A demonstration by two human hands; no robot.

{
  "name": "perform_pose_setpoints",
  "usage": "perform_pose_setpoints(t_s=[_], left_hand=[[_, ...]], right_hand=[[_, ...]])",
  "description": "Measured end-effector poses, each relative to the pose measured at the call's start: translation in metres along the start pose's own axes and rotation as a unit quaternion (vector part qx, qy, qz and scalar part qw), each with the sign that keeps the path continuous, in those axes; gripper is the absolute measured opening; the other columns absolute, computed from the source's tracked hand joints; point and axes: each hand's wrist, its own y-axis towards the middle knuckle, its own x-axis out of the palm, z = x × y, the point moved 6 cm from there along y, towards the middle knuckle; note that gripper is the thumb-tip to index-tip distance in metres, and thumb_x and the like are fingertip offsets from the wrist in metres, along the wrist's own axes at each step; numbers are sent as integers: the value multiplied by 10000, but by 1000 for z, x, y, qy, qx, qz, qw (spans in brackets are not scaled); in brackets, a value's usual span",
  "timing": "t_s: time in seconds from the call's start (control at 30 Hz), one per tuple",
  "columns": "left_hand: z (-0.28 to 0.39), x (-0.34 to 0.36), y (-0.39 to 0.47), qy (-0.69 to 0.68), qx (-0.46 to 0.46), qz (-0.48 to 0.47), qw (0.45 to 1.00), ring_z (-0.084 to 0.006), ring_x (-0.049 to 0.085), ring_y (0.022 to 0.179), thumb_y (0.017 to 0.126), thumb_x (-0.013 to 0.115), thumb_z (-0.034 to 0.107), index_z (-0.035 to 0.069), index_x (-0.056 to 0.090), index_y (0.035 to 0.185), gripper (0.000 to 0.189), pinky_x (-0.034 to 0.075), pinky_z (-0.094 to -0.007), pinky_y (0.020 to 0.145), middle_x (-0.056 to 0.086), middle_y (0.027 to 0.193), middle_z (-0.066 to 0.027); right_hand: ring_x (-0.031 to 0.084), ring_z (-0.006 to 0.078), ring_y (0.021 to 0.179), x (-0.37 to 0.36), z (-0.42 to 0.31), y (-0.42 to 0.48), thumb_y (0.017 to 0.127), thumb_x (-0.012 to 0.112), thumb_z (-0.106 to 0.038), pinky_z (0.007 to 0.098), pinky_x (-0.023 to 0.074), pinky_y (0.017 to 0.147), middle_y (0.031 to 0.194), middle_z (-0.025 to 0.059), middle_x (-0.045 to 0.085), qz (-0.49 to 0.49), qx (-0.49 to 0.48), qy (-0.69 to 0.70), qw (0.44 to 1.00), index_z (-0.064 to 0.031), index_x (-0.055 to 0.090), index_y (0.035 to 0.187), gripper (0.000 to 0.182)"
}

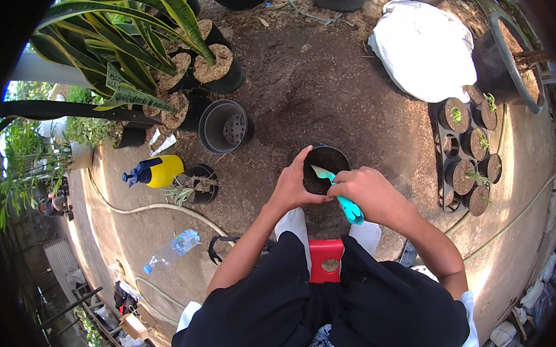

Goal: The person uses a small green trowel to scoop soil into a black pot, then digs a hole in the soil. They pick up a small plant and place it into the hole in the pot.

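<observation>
Between my feet stands a black plastic plant pot [331,156] with dark soil inside. My left hand [292,183] grips its left rim, thumb and fingers spread around the edge. In my right hand [368,191] is a hand trowel with a turquoise handle [350,211]; its blade reaches into the pot over the soil. To the left an empty black pot [204,130] with a perforated bottom sits on the ground. Below it, a small black pot [206,194] lies tilted beside an uprooted spider-like plant [181,192] and a yellow pump sprayer [167,171].
Potted snake plants [217,66] crowd the upper left. A white sack [423,49] lies upper right, above a black tray [439,157] of small potted plants. A hose [153,206] and a plastic bottle [172,250] lie left. A red stool [326,250] is beneath me.
</observation>
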Motion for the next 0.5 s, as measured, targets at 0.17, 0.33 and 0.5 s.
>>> perform_pose_setpoints(t_s=[0.17,0.33,0.5], left_hand=[[-5,3,0,-2,-13,-5,1000,-393,662,1339,564,1028,314,105,215,1683,1399,517,-495,1155,639,1469,-221],[-7,2,0,-12,7,12,1000,-446,648,1332,559,1029,419,84,284,1666,1376,534,-514,1114,616,1487,-254],[-8,1,-1,-15,-5,9,1000,-435,648,1340,551,1038,439,81,292,1662,1386,531,-509,1121,620,1487,-246]], right_hand=[[757,324,941,-1,-6,0,784,750,-66,457,580,838,974,91,752,-27,0,-26,999,-134,822,1036,271],[755,314,952,-3,-9,-4,794,746,-77,447,566,840,971,81,752,-28,6,-21,999,-134,822,1044,268],[756,298,977,-4,-7,-5,742,788,-26,444,563,850,952,77,756,-7,-2,-12,1000,-142,819,1017,301]])
